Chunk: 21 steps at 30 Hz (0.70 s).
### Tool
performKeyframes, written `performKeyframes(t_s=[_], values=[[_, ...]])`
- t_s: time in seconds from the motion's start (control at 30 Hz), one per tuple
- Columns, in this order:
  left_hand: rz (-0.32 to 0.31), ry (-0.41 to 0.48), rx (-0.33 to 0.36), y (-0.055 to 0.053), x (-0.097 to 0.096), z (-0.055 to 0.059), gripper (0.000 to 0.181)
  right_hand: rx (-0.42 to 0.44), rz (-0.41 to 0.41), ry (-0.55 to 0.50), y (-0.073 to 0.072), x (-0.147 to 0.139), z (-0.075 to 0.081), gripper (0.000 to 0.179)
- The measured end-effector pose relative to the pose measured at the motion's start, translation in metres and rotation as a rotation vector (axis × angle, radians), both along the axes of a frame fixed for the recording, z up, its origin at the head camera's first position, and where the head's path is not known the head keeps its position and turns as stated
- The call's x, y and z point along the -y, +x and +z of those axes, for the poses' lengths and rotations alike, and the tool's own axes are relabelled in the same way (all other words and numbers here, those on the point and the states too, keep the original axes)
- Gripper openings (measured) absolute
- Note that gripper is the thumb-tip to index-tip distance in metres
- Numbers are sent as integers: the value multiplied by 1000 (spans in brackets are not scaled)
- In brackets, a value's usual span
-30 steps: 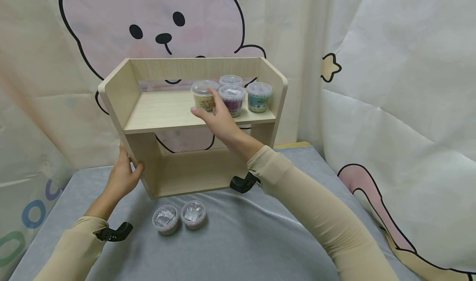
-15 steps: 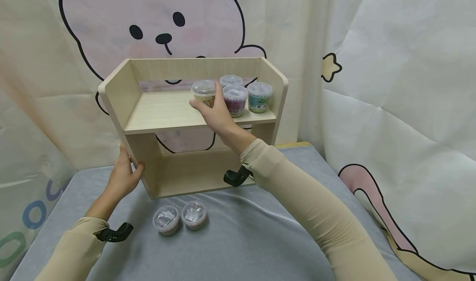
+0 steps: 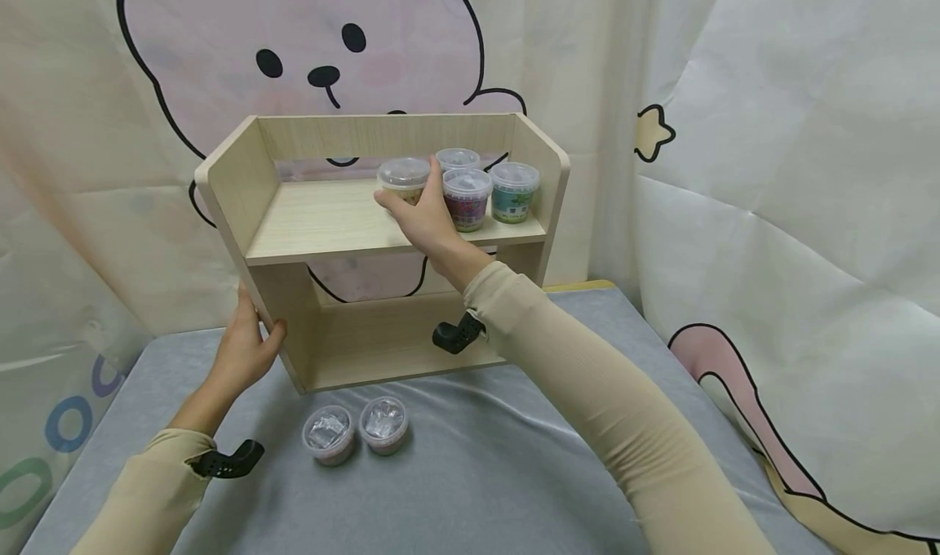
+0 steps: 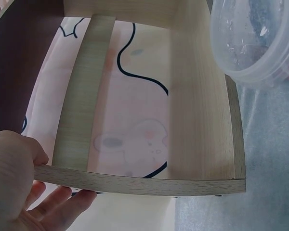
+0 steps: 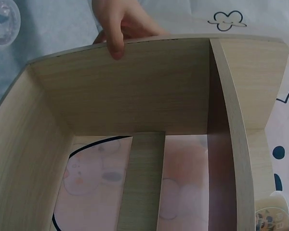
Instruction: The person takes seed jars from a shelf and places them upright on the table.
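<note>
My left hand (image 3: 242,352) grips the lower left side panel of a pale wooden two-tier shelf (image 3: 316,216), fingers outside and thumb at the front edge. On the upper tier, my right hand (image 3: 432,227) holds a small lidded plastic tub with a yellow label (image 3: 402,171), thumb at its left front and fingers along its right side. Against those fingers, or very near them, stands a purple tub (image 3: 466,206). A teal tub (image 3: 512,200) sits to its right, and another clear-lidded tub (image 3: 457,158) is partly hidden behind. The right fingertips are mostly hidden.
Two more lidded tubs, a left one (image 3: 328,434) and a right one (image 3: 384,424), sit on the grey cloth-covered table (image 3: 514,457) in front of the shelf. A printed curtain (image 3: 396,33) hangs close behind, and another hanging sheet (image 3: 793,212) is at the right.
My right fingers have slid between the yellow-labelled and purple tubs. The purple tub has shifted slightly right, while the yellow-labelled one has hardly moved. My left hand keeps its grip on the shelf.
</note>
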State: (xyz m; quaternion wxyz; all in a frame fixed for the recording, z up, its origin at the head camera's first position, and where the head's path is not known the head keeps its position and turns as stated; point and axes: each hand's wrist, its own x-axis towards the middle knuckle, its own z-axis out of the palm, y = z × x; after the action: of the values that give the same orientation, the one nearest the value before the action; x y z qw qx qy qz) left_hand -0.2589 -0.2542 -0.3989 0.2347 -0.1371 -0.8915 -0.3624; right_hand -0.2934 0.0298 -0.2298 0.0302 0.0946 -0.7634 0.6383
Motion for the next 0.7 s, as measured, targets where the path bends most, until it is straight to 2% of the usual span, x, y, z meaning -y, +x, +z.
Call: performKeyframes(t_s=[0.27,0.47,0.7], values=[[2,-12,2,0,1,0,80,-18,-31,14,-2,3,-1,99],[5,-12,-4,0,1,0,80,-38,-25,58,-6,7,0,94],[11,-18,21,0,0,2,78,17,4,78,-16,6,4,91]])
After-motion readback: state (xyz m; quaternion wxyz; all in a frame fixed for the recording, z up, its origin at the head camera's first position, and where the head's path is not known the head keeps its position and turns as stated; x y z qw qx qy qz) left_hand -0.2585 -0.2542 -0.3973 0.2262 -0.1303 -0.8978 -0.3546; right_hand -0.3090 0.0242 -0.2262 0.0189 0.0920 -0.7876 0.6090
